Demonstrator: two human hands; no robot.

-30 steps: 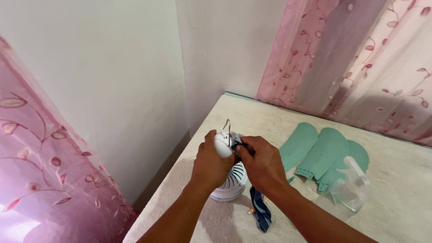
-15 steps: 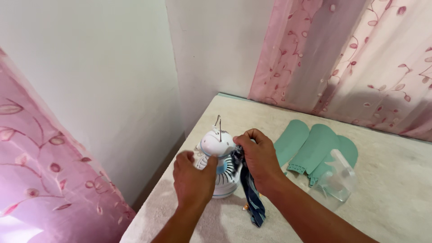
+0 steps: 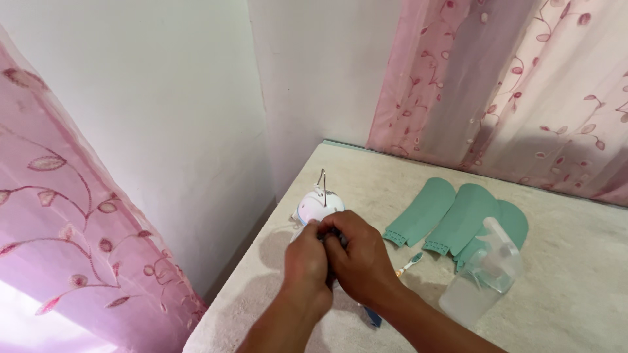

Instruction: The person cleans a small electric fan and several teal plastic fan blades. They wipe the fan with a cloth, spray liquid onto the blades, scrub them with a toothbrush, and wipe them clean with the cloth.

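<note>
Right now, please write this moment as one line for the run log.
left hand: on white fan motor unit | right hand: gripping dark cloth | beside: green blades, clear spray bottle, toothbrush

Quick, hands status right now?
Left hand: closed on the fan.
Right hand: closed on a dark cloth, pressed against the fan.

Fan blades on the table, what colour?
Teal green; the three blades lie side by side by the curtain, clearest in the head view.
</note>
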